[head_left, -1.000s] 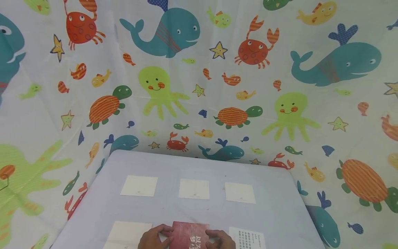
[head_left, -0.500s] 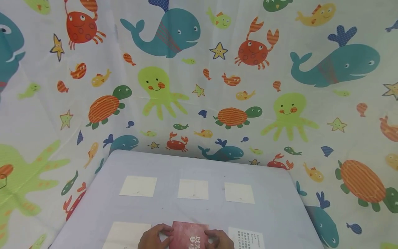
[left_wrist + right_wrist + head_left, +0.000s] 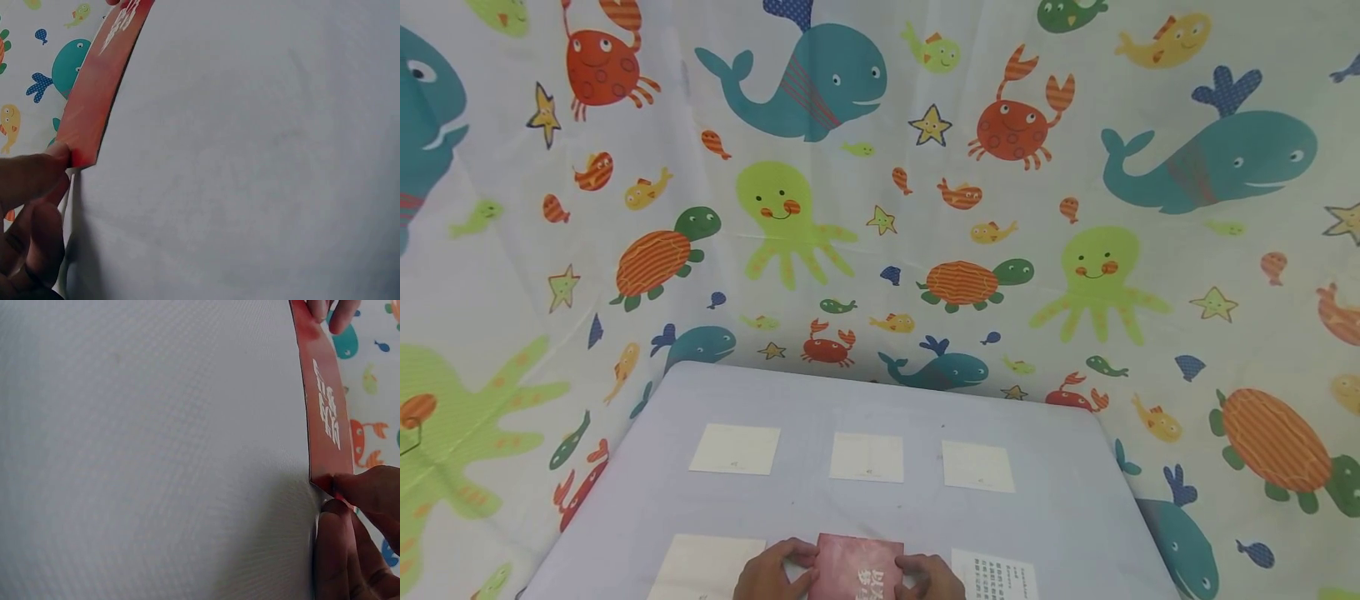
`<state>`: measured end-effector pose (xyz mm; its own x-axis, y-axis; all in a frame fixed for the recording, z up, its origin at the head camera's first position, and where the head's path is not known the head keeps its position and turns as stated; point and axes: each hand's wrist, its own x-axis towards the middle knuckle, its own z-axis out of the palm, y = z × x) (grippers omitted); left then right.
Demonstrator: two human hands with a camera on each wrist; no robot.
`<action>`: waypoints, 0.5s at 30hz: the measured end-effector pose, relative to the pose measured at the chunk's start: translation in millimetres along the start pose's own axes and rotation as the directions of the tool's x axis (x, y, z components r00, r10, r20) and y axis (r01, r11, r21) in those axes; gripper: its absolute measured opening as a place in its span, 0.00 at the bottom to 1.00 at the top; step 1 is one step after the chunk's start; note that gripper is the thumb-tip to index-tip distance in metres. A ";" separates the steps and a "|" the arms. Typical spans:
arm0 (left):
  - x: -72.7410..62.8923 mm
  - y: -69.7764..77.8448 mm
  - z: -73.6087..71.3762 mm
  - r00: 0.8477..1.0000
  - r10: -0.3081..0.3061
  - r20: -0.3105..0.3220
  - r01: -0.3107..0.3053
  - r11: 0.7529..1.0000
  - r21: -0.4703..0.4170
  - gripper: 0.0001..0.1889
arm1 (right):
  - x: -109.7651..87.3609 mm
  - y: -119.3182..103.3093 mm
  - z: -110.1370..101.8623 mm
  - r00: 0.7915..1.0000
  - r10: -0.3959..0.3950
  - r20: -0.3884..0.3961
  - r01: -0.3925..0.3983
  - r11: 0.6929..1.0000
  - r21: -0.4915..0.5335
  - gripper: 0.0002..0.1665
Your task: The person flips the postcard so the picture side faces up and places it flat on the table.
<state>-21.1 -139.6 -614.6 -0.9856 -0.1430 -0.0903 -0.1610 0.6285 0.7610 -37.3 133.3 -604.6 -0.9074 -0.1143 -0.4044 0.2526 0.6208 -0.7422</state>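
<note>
A thin red card point(image 3: 853, 557) with white characters lies at the table's near edge in the head view, its lower part cut off by the frame. My left hand point(image 3: 771, 573) pinches its left side between thumb and fingers. On the opposite side, my right hand point(image 3: 934, 577) pinches the card the same way. Seen from the left wrist, thumb and finger grip a corner of the red card point(image 3: 103, 94), and its surface looks glossy. The right wrist view shows the other hand's fingertips at the near corner of the red card point(image 3: 326, 419).
Three cream cards, at left point(image 3: 735, 448), centre point(image 3: 867, 457) and right point(image 3: 977, 465), form a back row on the white table point(image 3: 1067, 492). A larger cream card point(image 3: 711, 562) lies left of my hands, a white card with printed text point(image 3: 995, 575) right. A sea-animal curtain point(image 3: 880, 242) hangs behind.
</note>
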 end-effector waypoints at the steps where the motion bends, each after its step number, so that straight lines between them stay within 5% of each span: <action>1: -0.2 0.3 0.2 1.000 -0.001 -0.007 0.001 1.000 0.008 0.13 | 0.2 0.7 0.3 1.000 0.003 -0.003 -0.003 1.000 0.002 0.25; 15: -5.2 5.8 -6.1 0.995 -0.022 -0.102 0.023 1.000 0.007 0.12 | 0.6 -12.5 12.1 0.984 0.054 -0.172 -0.047 0.998 0.042 0.28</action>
<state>-16.6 -139.9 -605.8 -0.9714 -0.2340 -0.0407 -0.1835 0.6306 0.7541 -36.9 116.1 -602.0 -0.9366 0.0541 -0.3462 0.3092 0.5922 -0.7441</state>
